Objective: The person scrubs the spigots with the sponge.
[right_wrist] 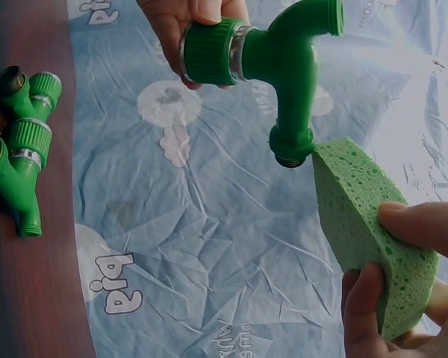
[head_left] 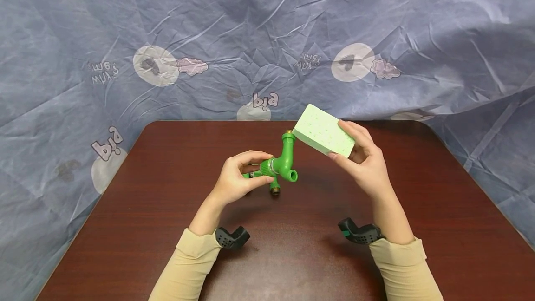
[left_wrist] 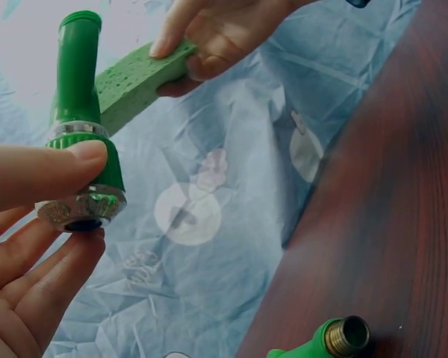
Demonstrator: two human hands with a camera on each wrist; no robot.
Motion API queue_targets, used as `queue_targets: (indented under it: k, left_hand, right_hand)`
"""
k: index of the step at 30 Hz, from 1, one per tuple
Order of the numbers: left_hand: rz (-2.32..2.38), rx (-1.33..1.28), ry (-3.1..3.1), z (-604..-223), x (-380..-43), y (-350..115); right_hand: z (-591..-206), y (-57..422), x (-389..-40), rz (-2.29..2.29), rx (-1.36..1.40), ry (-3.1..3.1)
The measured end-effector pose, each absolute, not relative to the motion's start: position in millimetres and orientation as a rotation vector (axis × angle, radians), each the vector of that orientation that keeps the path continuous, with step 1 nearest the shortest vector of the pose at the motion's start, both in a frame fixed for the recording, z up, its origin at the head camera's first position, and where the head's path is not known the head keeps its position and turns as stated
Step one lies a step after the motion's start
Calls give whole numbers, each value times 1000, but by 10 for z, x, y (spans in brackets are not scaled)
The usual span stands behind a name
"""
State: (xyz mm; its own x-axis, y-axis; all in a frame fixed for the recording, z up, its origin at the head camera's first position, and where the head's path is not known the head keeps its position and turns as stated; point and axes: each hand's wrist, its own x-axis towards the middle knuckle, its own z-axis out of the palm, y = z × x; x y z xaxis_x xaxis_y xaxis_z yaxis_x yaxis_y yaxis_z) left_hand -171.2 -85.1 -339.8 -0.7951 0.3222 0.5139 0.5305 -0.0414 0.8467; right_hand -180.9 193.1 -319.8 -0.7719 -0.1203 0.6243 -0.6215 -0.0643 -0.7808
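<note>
My left hand (head_left: 233, 179) grips a green plastic faucet (head_left: 286, 164) by its ribbed knob, raised over the table. In the left wrist view, thumb and fingertips pinch the knob (left_wrist: 113, 165) from opposite sides. A light green block sponge (head_left: 322, 131) with a pitted surface is held in my right hand (head_left: 369, 168), thumb on one side and fingers on the other. One corner of the sponge is right at the faucet's threaded end (right_wrist: 290, 158), as the right wrist view shows.
More green faucets (right_wrist: 30, 138) lie on the dark reddish-brown table (head_left: 317, 254); in the head view one (head_left: 274, 186) is partly hidden behind my left hand. A wrinkled blue printed cloth (head_left: 267, 36) hangs behind the table's far edge.
</note>
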Motion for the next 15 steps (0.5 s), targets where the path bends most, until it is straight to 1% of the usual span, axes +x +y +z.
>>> queue_targets:
  k: [6, 11, 15]
  left_hand:
    - [-2031, -951, -1976, -3573, -1834, -860]
    - [-2063, -985, -1870, -3607, -1869, -874]
    - [-2033, -955, -1847, -3594, -1866, -876]
  right_hand:
    - [-3189, 1962, -1806, 1908, 751, -1907]
    - [-3195, 1986, -1809, 1916, 877, -1929]
    - [-3211, 1993, -1815, 1938, 984, -1933]
